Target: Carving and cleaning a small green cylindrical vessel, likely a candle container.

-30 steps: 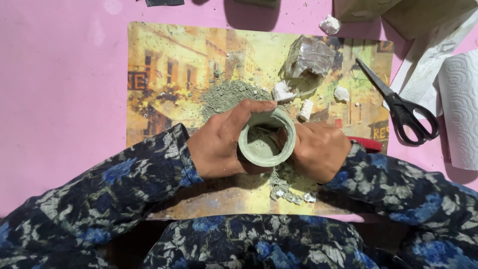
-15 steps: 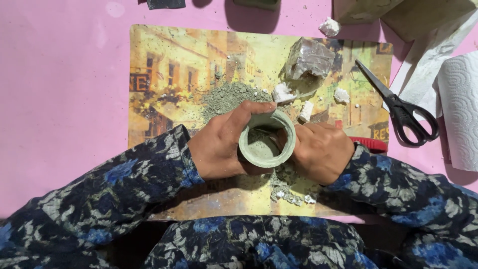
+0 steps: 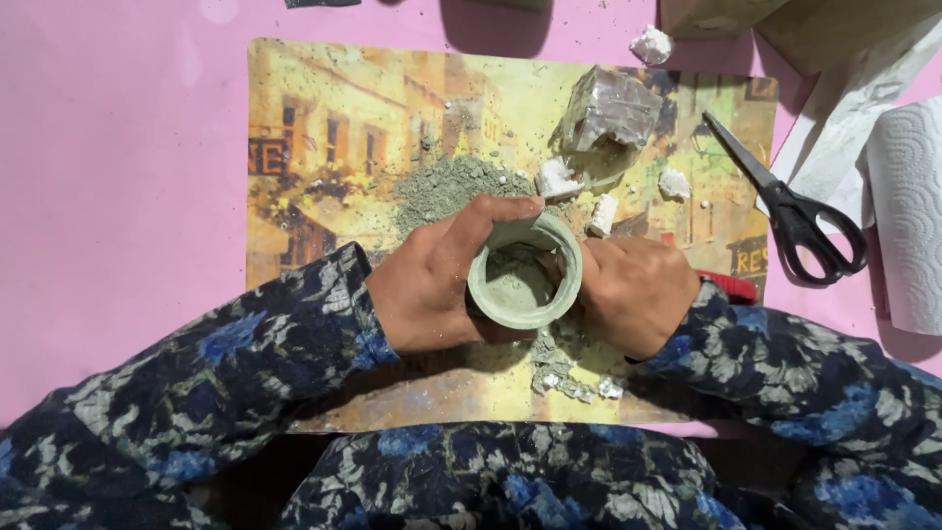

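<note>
Hands, left and right, clasp grey-green clay cup over picture mat.

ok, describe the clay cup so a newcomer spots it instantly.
Start at the yellow placemat on the pink table. Near its lower middle, the left hand and right hand meet around the cup. It is a small grey-green round vessel, open mouth facing up, the only hollow ring shape among loose powder and white lumps.
</note>
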